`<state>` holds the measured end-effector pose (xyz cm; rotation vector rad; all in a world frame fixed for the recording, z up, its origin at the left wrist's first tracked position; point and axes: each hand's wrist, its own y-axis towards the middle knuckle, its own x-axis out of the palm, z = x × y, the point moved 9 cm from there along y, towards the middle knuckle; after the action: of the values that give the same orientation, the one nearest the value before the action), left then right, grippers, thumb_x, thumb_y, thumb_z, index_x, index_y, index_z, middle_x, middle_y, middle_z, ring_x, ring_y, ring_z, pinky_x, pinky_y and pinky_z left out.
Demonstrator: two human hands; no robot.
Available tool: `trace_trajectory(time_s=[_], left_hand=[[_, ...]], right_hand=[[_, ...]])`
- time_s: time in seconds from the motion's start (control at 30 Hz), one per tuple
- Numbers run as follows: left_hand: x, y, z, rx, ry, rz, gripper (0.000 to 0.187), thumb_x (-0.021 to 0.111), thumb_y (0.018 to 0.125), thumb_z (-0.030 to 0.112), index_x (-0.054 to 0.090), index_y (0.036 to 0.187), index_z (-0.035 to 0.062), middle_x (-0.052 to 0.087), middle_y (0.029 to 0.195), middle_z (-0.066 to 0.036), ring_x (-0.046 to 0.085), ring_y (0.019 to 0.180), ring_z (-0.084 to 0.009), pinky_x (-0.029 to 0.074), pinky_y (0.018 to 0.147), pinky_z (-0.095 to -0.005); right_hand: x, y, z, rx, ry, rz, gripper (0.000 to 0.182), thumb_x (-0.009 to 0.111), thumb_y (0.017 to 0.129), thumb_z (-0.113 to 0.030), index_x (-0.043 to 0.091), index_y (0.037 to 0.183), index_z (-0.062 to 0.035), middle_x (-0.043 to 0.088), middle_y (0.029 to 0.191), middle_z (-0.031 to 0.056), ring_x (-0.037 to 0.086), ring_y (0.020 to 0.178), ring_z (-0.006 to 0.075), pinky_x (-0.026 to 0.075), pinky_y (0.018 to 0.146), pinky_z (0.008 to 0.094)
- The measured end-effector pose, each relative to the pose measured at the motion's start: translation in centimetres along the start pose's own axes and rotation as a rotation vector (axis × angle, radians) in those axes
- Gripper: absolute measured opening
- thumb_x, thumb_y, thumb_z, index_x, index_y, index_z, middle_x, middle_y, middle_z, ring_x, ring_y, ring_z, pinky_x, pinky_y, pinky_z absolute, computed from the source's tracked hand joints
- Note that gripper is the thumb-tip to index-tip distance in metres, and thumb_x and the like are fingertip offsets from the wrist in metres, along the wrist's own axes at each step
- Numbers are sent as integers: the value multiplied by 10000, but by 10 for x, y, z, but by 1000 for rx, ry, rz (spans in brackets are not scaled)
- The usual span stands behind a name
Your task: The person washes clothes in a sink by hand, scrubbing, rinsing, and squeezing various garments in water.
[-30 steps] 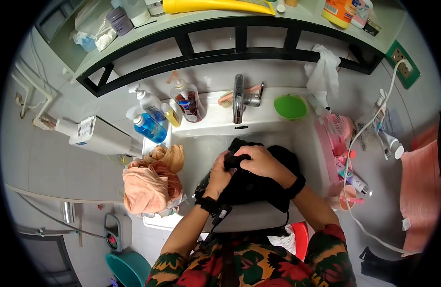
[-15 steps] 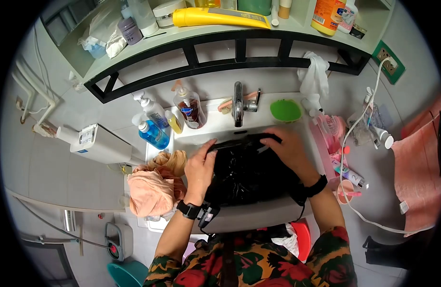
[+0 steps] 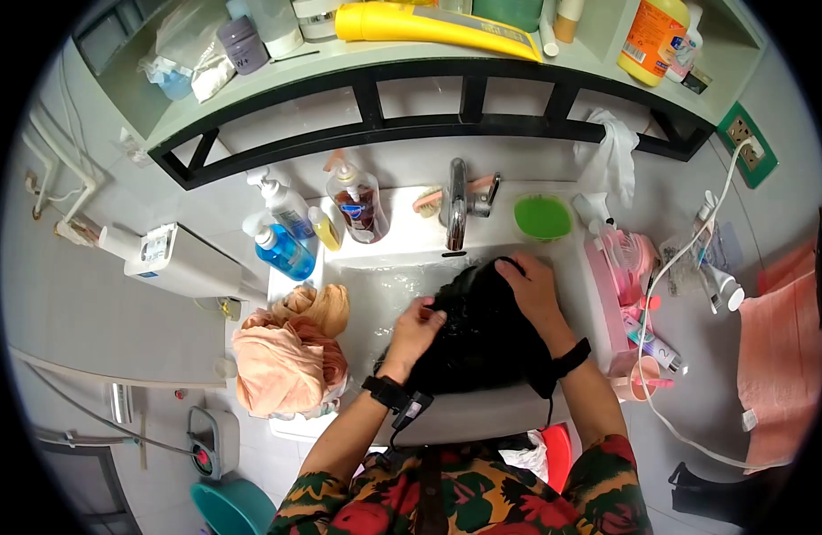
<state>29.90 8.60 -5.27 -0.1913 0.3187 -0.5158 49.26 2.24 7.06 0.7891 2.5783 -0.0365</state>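
Note:
A wet black cloth (image 3: 482, 330) lies bunched in the white sink (image 3: 357, 303), which has water in it. My right hand (image 3: 531, 290) grips the cloth's upper edge, fingers closed round it. At the cloth's left side, my left hand (image 3: 416, 334) has its fingers curled against the fabric; whether they pinch a fold cannot be made out. Behind the sink stands the metal faucet (image 3: 458, 205). A green soap dish (image 3: 543, 217) sits to its right, and a brush lies behind the faucet.
Pump bottles, one with dark red liquid (image 3: 357, 207) and one blue (image 3: 286, 253), stand at the back left. Peach cloths (image 3: 286, 361) lie left of the sink. A pink basket (image 3: 604, 290) is on the right. Above runs a shelf (image 3: 402, 67) with a black frame.
The black cloth has shifted right and gathered, uncovering water at the sink's left. My left hand has moved right and down. The view has shifted slightly.

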Motion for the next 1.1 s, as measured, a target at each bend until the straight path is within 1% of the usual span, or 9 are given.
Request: trace_trajectory(time_s=[0.07, 0.2, 0.27, 0.37, 0.5, 0.57, 0.77, 0.87, 1.1], left_hand=[[32, -1, -16, -49, -114, -61, 517, 683, 723, 214, 440, 1130, 9, 553, 899, -127, 554, 752, -168, 450, 691, -276], [67, 22, -58, 91, -286, 137, 436, 693, 709, 178, 474, 1045, 8, 559, 905, -133, 539, 811, -197, 439, 727, -303], [69, 30, -70, 185, -114, 248, 375, 687, 707, 145, 492, 1003, 23, 569, 870, -118, 537, 803, -211, 438, 707, -326], [55, 20, -44, -41, -403, 80, 199, 614, 741, 13, 482, 888, 38, 493, 763, -14, 458, 731, -111, 401, 653, -249], [-1, 10, 11, 188, -404, 87, 214, 633, 710, -34, 485, 844, 45, 468, 756, 22, 413, 723, -72, 371, 655, -195], [-25, 2, 38, 247, -280, 59, 220, 657, 687, -42, 498, 818, 37, 472, 757, 28, 415, 718, -66, 371, 643, -183], [-62, -2, 43, 211, -527, 48, 231, 609, 646, -121, 512, 741, 65, 496, 714, 26, 473, 667, -62, 406, 633, -196], [-101, -12, 59, 192, -770, 329, 197, 530, 667, -113, 492, 709, 76, 482, 674, 22, 450, 600, -77, 393, 593, -196], [-154, -30, 110, 479, -876, 614, 190, 537, 695, -92, 473, 761, 75, 463, 739, 18, 431, 669, -76, 373, 644, -200]], right_hand=[[6, 1, -16, -25, 99, -11, 213, 585, 802, -180, 515, 729, 8, 437, 595, 11, 388, 595, 59, 346, 537, 231], [-11, -3, -66, -67, 328, -14, 205, 565, 826, -177, 511, 739, 1, 435, 634, -43, 383, 617, 44, 334, 548, 205], [-26, -7, -86, -59, 503, 49, 159, 554, 837, -152, 526, 755, -19, 454, 673, -54, 398, 640, 31, 338, 564, 193], [-63, -5, -87, -97, 538, 176, 146, 508, 855, -150, 575, 843, -21, 536, 784, -15, 475, 721, 52, 374, 647, 191], [-97, 1, -59, -147, 732, 166, 195, 476, 857, -186, 588, 852, -26, 570, 797, 18, 510, 732, 88, 391, 661, 221], [-105, -5, -59, -51, 883, 285, 130, 478, 858, -143, 528, 775, -57, 514, 725, -28, 482, 689, 65, 364, 628, 189], [-100, 9, -12, -62, 936, 270, 142, 495, 842, -188, 541, 786, -65, 544, 746, -1, 503, 707, 95, 396, 655, 235], [-102, 7, -9, -28, 962, 315, 151, 502, 832, -207, 553, 794, -70, 568, 765, 11, 524, 724, 117, 407, 678, 253], [-99, 4, 4, 65, 1077, 357, 156, 508, 827, -178, 550, 869, -33, 563, 790, 22, 532, 734, 127, 423, 704, 270]])
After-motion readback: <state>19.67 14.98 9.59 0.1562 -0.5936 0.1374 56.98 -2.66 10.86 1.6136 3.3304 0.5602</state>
